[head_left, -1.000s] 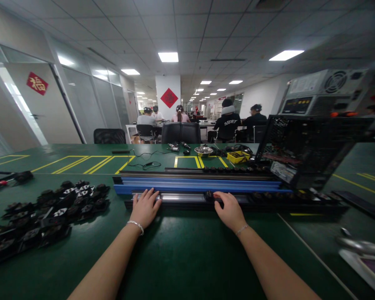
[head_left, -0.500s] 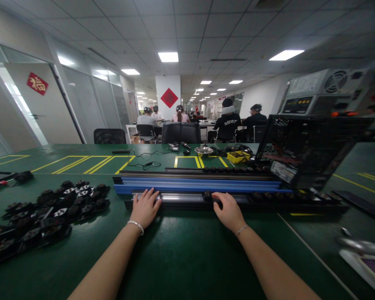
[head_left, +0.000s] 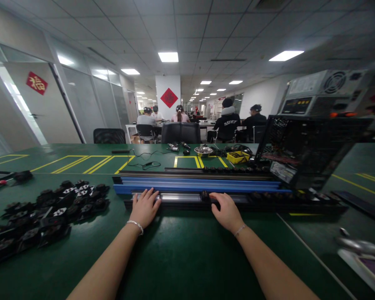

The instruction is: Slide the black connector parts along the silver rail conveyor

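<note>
The grip of the right hand curls loosely, fingertips at a small black part on the silver-and-black rail; I cannot tell whether they pinch it. The part looks light and rigid, best held by its sides. The left hand lies palm-down, spread, on the rail's left end.

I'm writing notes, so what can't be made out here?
Head view, hidden: silver strip under the left hand.
Head view, too dark: whether the right hand touches the small black part.
Head view, too small: contents of steel bowl.
Head view, cut off by right edge: purple-topped item.
</note>
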`<state>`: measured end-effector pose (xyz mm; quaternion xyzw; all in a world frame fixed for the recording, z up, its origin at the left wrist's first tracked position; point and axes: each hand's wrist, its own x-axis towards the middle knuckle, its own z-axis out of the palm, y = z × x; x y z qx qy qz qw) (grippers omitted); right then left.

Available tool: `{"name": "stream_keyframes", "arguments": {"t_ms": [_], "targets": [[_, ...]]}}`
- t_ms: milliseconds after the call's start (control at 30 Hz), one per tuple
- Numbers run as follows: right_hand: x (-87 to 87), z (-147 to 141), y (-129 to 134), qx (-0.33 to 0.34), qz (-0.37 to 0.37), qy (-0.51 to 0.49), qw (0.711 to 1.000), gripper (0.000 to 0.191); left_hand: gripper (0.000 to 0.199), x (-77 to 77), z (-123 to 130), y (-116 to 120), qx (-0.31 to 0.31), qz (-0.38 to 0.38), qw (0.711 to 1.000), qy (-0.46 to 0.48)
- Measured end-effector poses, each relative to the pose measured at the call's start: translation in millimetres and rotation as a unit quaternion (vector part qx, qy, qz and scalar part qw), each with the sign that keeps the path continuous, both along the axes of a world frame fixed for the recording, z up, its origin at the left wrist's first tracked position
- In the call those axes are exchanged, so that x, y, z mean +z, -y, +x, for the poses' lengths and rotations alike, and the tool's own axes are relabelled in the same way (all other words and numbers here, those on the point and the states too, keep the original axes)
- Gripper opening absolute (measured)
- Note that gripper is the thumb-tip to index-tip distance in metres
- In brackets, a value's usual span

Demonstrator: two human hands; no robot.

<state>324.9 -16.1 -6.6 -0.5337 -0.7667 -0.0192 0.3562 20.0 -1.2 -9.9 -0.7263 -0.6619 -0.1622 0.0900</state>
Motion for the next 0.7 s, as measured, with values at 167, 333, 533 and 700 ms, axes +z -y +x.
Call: {"name": "stream_keyframes", "arguments": {"t_ms": [167,333,533,700], "targets": [[-0.1,-1,0,0.001,-0.002,0.001,1.0,0.032,0.046,-0.2,0,1,-0.001,0.009,1.0,-0.003],[0.4,-1,1,0.003,-0.003,0.002,1.0,0.033,0.045,-0.4,0,0,0.001,0.006,1.0,-0.001],[0.3,-3,2,0.017,-0.004,0.008,1.0,0.036,0.044,0.3,6,1,-0.008,-0.005,1.0,-0.001],[-0.3,-3,1,0.019,-0.013,0.013,1.0,0.036,0.044,0.7,17,6,-0.051,-0.013,0.999,-0.006]]}}
